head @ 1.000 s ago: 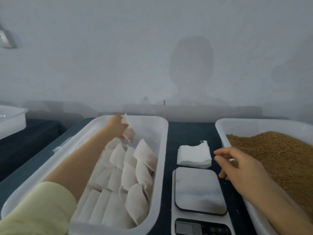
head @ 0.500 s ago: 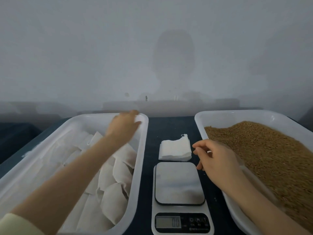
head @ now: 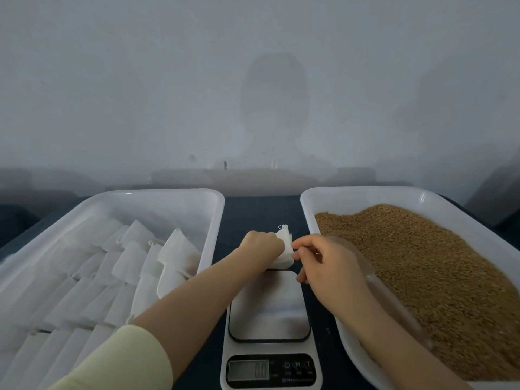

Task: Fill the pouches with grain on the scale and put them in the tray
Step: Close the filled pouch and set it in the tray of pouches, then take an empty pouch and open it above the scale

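Pouches gripped in left hand, scale just beside — buttons marked M, T

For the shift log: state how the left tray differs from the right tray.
The left tray holds rows of white pouches; the right tray holds loose brown grain. The left tray's far end is bare, while the right tray's grain reaches nearly to its far wall. Both are white plastic trays with rounded corners, flanking the scale.

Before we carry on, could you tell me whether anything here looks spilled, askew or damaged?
Nothing stands out: the grain lies within the right tray, the pouches lie overlapped in the left tray, and the scale sits square between them.
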A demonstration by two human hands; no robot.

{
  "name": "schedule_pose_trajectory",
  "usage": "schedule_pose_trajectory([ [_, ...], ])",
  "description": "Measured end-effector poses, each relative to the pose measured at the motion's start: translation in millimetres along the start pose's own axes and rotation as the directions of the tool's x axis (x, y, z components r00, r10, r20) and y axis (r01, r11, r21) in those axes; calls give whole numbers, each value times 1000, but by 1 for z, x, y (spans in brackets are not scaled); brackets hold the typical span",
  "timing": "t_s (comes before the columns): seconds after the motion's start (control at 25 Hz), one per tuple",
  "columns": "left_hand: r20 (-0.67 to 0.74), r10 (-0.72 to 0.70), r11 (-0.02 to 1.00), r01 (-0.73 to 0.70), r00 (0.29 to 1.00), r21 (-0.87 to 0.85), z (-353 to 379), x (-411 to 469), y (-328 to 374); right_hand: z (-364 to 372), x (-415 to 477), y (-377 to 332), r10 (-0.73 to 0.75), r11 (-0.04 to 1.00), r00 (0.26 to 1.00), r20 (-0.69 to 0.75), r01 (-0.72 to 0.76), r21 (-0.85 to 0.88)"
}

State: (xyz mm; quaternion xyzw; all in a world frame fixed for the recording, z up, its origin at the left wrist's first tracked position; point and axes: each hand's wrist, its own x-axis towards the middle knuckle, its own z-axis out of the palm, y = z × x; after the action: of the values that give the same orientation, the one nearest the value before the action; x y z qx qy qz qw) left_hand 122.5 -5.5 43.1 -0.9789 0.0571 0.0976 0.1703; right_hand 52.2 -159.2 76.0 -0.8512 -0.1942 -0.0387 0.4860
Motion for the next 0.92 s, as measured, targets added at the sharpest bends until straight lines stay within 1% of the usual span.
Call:
schedule_pose_trajectory([
  [0.08,-40,-52,996,49,998,-77,-1,1,-1,2,0,-2,-10,1000,1000,4,10,7],
  [0.12,-38,-91,987,86,995,-134,-1,3,-2,2,0,-2,-13,1000,1000,8,13,7],
  [0.2,-9,-188,937,176,982,-303,-2,6,-6,1,0,-2,-19,1000,1000,15,19,-1],
  [0.28,-1,-284,833,247,959,-495,-2,7,-14,0,-1,0,-22,1000,1000,16,22,4],
  [0.4,-92,-450,666,265,888,-698,1,6,-26,0,0,0,-28,1000,1000,10,27,14],
  [0.48,-157,-562,537,214,812,-816,0,2,-31,1,1,0,-29,1000,1000,5,29,7],
  [0.56,-212,-682,366,76,700,-927,-14,-5,-35,1,1,0,-21,1000,1000,0,21,0],
  [0.6,-208,-731,277,4,650,-961,-24,-10,-38,2,2,1,-17,1000,1000,-4,17,-6],
  [0.64,-189,-758,197,-57,624,-979,-35,-16,-41,1,2,1,-13,1000,1000,-10,13,-8],
  [0.68,-165,-764,126,-106,624,-986,-44,-24,-43,1,2,2,-11,1000,1000,-19,10,-2],
  [0.72,-143,-744,57,-151,653,-987,-49,-35,-43,0,2,2,-5,1000,1000,-29,6,19],
  [0.76,-137,-698,-11,-202,702,-979,-50,-48,-42,0,2,1,5,998,999,-41,-2,55],
  [0.84,-200,-532,-155,-326,823,-932,-41,-79,-33,-3,4,-2,10,989,999,-53,-2,147],
  [0.88,-227,-423,-242,-351,877,-905,-32,-94,-27,-4,5,-4,3,983,999,-49,6,185],
  [0.92,-238,-313,-318,-338,919,-886,-23,-107,-22,-5,6,-6,-3,976,999,-40,11,216],
])
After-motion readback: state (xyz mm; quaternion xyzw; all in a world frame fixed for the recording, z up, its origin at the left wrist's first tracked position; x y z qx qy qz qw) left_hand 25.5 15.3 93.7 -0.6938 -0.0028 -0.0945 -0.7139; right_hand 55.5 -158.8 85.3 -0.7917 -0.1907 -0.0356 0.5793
